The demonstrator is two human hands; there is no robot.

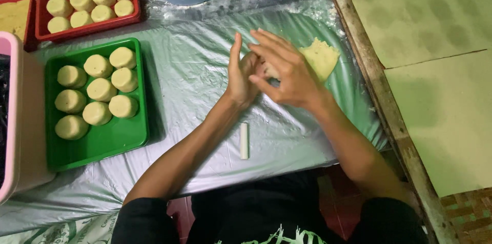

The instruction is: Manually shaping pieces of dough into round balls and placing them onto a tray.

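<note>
Two hands meet at frame centre: my left hand (241, 72) stands edge-up and my right hand (284, 72) cups a pale dough piece (270, 71) against it, grasped between both. Just right lies a flat yellow dough sheet (322, 57) on the flour-dusted, plastic-covered table (195, 65). At left, a green tray (110, 141) holds dough rounds (100, 89).

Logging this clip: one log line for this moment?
left hand + right hand: pressed around dough piece | flat dough sheet behind | green tray left
</note>
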